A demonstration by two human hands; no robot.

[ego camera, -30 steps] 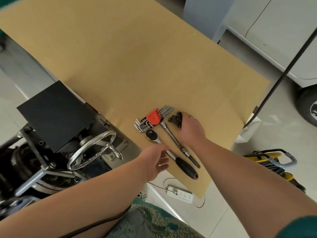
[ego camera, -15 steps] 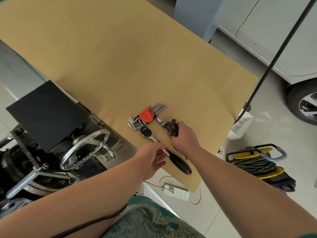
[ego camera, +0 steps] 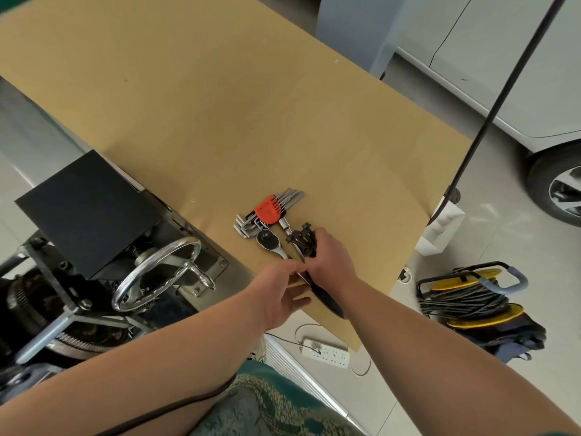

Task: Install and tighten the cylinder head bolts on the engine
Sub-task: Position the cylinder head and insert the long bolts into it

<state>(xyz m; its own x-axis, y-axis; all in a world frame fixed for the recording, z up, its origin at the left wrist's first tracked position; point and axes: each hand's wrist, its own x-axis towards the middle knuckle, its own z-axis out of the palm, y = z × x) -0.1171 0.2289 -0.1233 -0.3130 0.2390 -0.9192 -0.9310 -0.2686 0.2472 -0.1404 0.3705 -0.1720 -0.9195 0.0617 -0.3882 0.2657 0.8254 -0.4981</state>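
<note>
A bundle of black cylinder head bolts (ego camera: 302, 241) is lifted just off the cardboard-covered table (ego camera: 220, 105), gripped by my right hand (ego camera: 330, 261). My left hand (ego camera: 281, 292) reaches in beside it, fingers loosely spread, its fingertips by the lower ends of the bolts and over the ratchet wrench (ego camera: 268, 240). The wrench's black handle (ego camera: 327, 302) lies under both hands. A hex key set in a red holder (ego camera: 268, 209) and a short extension bar (ego camera: 284, 223) lie just beyond. The engine (ego camera: 34, 313) sits on a stand at the lower left, partly cut off.
A chrome handwheel (ego camera: 157, 272) and a black plate (ego camera: 85, 209) stand between the engine and the table. On the floor are a power strip (ego camera: 327, 354), a yellow cable reel (ego camera: 471, 294) and a white box (ego camera: 443, 228). A black pole (ego camera: 503, 99) and a car (ego camera: 559, 190) are at the right.
My right hand closed round the bolts, drew them toward me and raised them off the table. My left hand moved forward and right to meet them.
</note>
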